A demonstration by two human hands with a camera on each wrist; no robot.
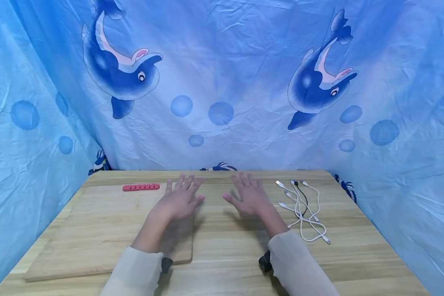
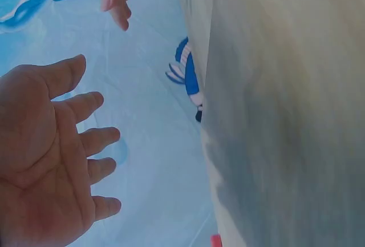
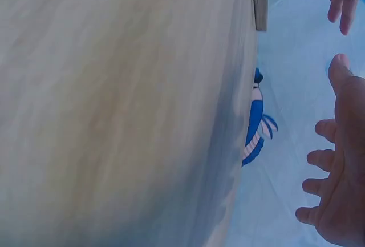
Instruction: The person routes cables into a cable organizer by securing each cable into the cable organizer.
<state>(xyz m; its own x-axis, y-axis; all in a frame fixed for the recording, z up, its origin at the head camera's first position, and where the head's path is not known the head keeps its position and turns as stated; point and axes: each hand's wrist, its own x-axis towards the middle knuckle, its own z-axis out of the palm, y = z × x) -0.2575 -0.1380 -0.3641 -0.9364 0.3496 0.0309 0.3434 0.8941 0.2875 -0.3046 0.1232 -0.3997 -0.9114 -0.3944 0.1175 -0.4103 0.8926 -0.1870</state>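
Both hands are held out over the table with fingers spread and nothing in them. In the head view the left hand [image 1: 178,202] hovers above the right part of a wooden board [image 1: 107,230]; its palm shows in the left wrist view [image 2: 43,156]. Over the bare wood right of the board is the right hand [image 1: 250,197]. A red strip with several notches [image 1: 141,187] lies at the board's far edge, left of the left hand. To the right of the right hand, several white cables [image 1: 318,222] and a black cable [image 1: 305,200] lie in a loose tangle.
The wooden table [image 1: 222,263] carries the board on its left side. Behind and beside it hangs a blue curtain [image 1: 222,53] printed with dolphins and bubbles. A dark wrist device [image 1: 265,262] sits under the right sleeve.
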